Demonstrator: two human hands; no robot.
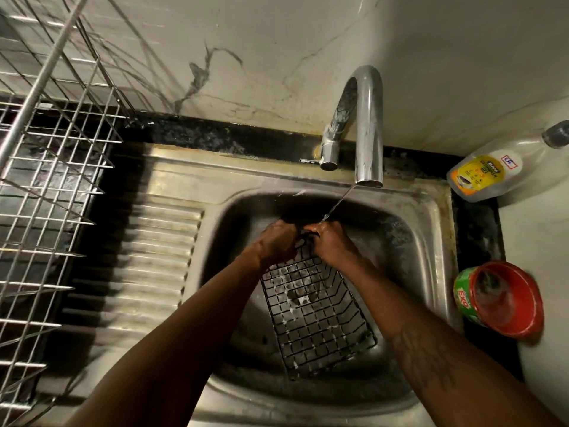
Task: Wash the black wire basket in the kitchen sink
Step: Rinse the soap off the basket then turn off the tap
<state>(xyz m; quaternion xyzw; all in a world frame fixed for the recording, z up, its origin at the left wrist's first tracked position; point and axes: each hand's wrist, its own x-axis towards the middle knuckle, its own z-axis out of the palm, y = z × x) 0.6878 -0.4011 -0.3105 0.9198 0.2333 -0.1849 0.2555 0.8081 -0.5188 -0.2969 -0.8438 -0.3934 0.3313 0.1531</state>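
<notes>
One black wire grid basket [314, 312], lying aslant inside the stainless steel sink [431, 229], white suds dotting the mesh. Hands: two; left hand [278, 241] and right hand [331, 245] both curled round the basket's far rim, close together, under a thin water stream [337, 204] from one curved chrome tap [368, 124]. Likely hazards: soapy wire slipping from wet grip, clattering down; weak stream leaving suds behind. Nearby: one clear plastic bottle with yellow label [492, 174], one red round tub [505, 298], one steel wire dish rack [52, 186].
</notes>
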